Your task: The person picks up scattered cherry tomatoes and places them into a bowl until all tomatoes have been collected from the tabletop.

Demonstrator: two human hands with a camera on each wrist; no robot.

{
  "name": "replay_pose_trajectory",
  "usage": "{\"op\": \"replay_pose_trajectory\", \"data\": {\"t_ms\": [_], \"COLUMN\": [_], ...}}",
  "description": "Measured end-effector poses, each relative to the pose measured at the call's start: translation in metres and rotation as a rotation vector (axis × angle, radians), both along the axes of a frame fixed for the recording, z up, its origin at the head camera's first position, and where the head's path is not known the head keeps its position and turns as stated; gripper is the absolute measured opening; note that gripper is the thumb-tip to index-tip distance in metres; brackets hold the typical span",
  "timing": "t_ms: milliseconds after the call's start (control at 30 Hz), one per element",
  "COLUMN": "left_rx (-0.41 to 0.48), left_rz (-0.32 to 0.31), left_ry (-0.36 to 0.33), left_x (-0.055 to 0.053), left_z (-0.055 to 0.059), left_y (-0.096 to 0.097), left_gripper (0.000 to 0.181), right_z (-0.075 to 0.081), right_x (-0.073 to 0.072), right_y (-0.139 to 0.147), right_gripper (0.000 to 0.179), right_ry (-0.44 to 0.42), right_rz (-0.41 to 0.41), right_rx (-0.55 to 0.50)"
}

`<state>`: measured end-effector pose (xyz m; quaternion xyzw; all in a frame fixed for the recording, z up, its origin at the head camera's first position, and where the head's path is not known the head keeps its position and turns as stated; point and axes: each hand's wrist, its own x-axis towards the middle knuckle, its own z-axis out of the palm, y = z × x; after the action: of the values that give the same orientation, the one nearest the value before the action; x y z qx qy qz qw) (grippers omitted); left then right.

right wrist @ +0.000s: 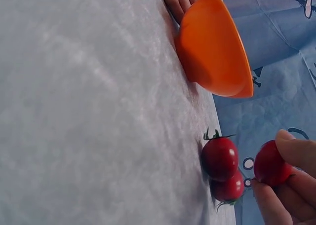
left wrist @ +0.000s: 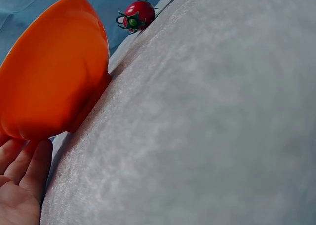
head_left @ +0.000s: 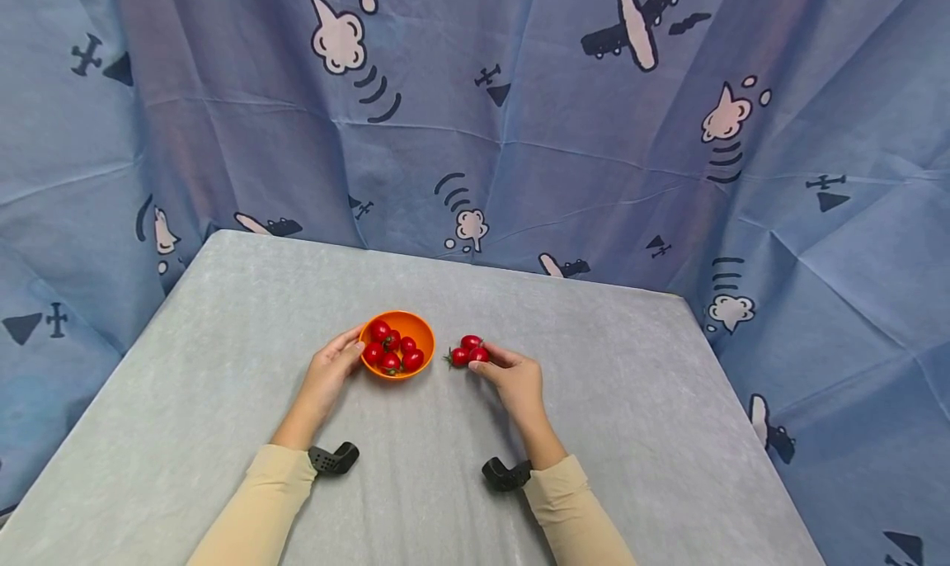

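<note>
An orange bowl [head_left: 418, 328] stands on the table with several red cherry tomatoes [head_left: 389, 361] inside. My left hand [head_left: 326, 374] holds the bowl by its left side, thumb at the rim and fingers against the outer wall. Between thumb and fingertips, my right hand [head_left: 521, 384] pinches one cherry tomato [right wrist: 271, 165], raised off the tabletop in the right wrist view. Close beside it, two more tomatoes lie on the cloth to the right of the bowl; the nearer one [right wrist: 220, 158] has a green stem top, and the other [right wrist: 229, 186] is partly hidden behind it.
A pale grey cloth covers the table [head_left: 631, 401]. Behind and around it hangs a blue curtain [head_left: 564, 162] printed with planes and clouds. Each wrist wears a black camera mount, one left [head_left: 336, 459] and one right [head_left: 506, 474].
</note>
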<state>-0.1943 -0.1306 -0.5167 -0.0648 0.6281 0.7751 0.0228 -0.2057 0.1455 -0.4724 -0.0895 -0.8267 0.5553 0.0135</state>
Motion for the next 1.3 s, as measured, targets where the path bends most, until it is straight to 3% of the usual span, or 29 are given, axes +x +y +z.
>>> {"op": "replay_pose_trajectory", "data": {"t_ms": [600, 967, 1300], "left_rx": [-0.017, -0.019, -0.009], "left_rz": [0.004, 0.0, 0.009], "left_ry": [-0.024, -0.022, -0.025], "left_x": [-0.001, -0.001, -0.001], "left_z": [-0.001, 0.0, -0.002], "left_y": [-0.001, -0.001, -0.001], "left_gripper": [0.046, 0.046, 0.046], "right_z": [0.011, 0.023, 0.028], "right_x": [-0.006, -0.016, -0.02], "right_y": [-0.017, -0.034, -0.046], "right_gripper": [0.038, 0.039, 0.038], "right_ry": [-0.005, 0.009, -0.038], "right_rz": [0.058, 0.095, 0.153], "right_rx": [-0.043, -0.019, -0.023]}}
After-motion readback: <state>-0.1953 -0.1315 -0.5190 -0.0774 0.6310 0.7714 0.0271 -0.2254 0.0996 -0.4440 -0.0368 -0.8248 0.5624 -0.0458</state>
